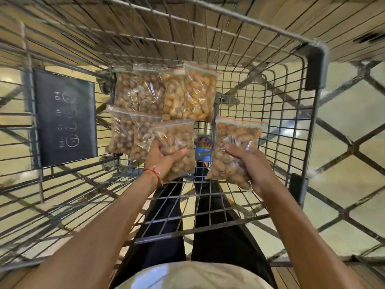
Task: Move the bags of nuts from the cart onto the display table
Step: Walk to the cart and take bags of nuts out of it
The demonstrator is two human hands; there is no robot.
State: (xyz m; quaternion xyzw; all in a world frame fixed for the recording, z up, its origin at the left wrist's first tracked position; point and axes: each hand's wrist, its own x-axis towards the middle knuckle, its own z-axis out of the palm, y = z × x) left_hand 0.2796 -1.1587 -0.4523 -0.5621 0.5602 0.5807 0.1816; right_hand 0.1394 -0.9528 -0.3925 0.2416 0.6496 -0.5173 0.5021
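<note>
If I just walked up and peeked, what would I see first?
Two hands in the middle, each gripping a clear bag of nuts: the left hand on one bag, the right hand on another. Behind them, more bags lie on the floor of the wire cart.

A dark plaque (65, 119) with faint white markings hangs at the left. Below, dark trousers (210, 226) and a blue sandal (203, 150) show above glossy tiled floor (341, 130). Wooden planks (187, 21) run across the top.

The wire cart (270, 113) carries clear bags of nuts on its mesh floor. 4 bags (166, 92) lie overlapping in the far row. 2 more (127, 132) lie nearer, on the left.
</note>
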